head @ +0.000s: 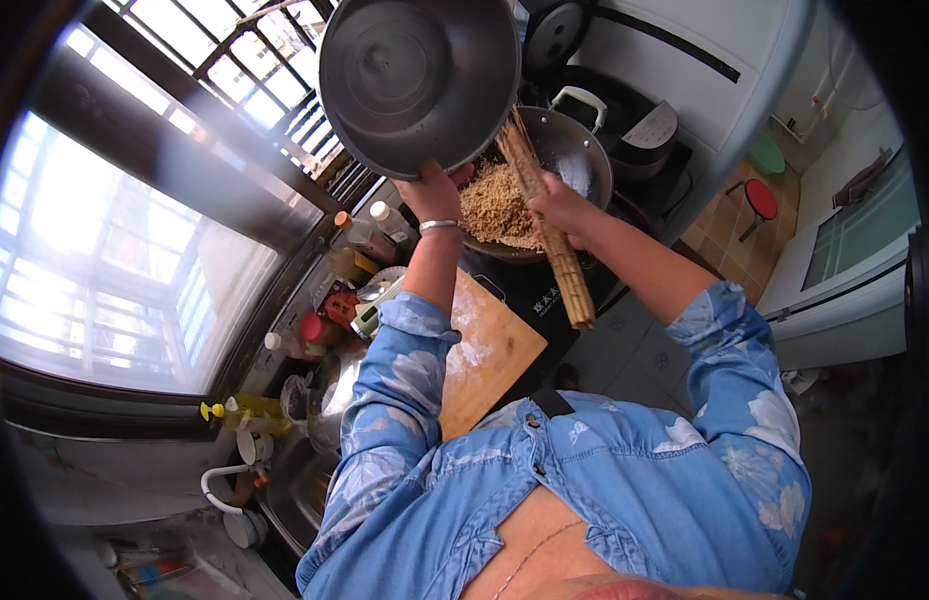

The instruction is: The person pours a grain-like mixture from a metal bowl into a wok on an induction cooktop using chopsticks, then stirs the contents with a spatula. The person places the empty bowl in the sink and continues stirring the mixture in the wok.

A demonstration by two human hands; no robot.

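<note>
My left hand (432,196) grips the near rim of a dark round metal pan (415,82), which is tipped up so that its hollow inside faces me. A long bundle of split bamboo, like a bamboo wok brush (560,262), is in my right hand (563,211). Its frayed end points away from me, close to the pan's rim; whether they touch I cannot tell. Below both hands sits a wok (601,169) with a pale loop handle. Crumbly yellow-brown food (498,204) lies in it, with white powder on the wok's right inner side.
A floury wooden board (494,330) lies nearest me on the counter. Several bottles (389,221) line the window side, towards a sink (295,480). Behind the wok stands a rice cooker (644,135) with its lid up. On the floor at right is a red stool (760,199).
</note>
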